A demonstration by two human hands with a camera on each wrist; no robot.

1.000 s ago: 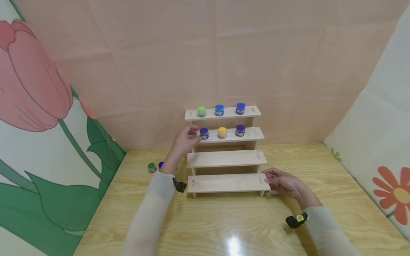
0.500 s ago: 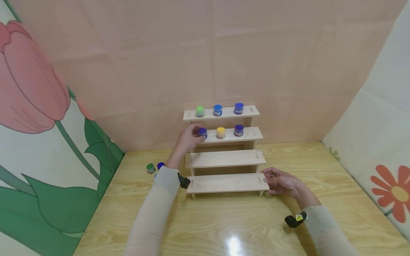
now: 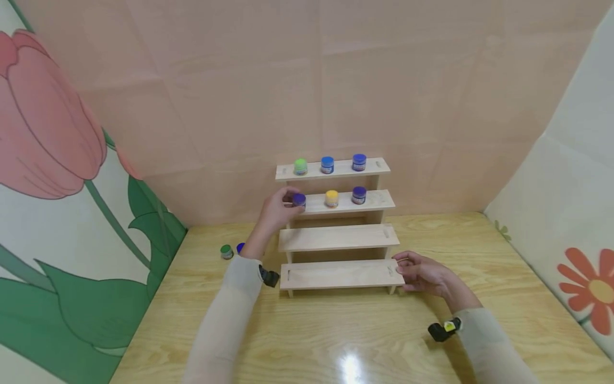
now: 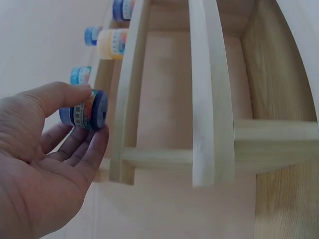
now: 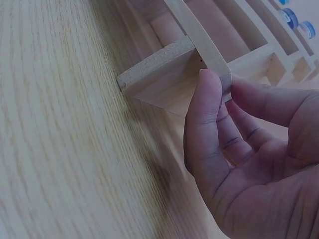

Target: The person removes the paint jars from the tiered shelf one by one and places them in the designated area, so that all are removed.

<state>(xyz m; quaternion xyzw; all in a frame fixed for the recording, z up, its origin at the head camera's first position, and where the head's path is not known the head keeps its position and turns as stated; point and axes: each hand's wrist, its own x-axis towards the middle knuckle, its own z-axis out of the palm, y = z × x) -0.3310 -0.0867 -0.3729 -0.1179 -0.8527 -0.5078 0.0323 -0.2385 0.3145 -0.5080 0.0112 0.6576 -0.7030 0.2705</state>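
Pinched between the thumb and fingers of my left hand (image 3: 278, 209) is a small dark purple-blue paint jar (image 4: 84, 110), at the left end of the stepped rack's second shelf from the top. In the left wrist view the jar sits tilted beside the shelf edge; whether it touches the board I cannot tell. A yellow paint jar (image 3: 331, 199) and another purple one (image 3: 358, 195) stand to its right on that shelf. My right hand (image 3: 424, 274) grips the right end of the bottom shelf (image 3: 340, 274), thumb and index finger on its edge (image 5: 219, 64).
On the top shelf stand a light green jar (image 3: 300, 166), a blue jar (image 3: 327, 165) and a violet-blue jar (image 3: 358, 162). A green jar (image 3: 227, 252) and a dark blue jar (image 3: 241, 247), partly behind my left arm, are on the wooden table (image 3: 307, 330).
My left hand has closed its grip round the purple jar and shifted it slightly left along the shelf. The right hand keeps its hold on the bottom shelf.
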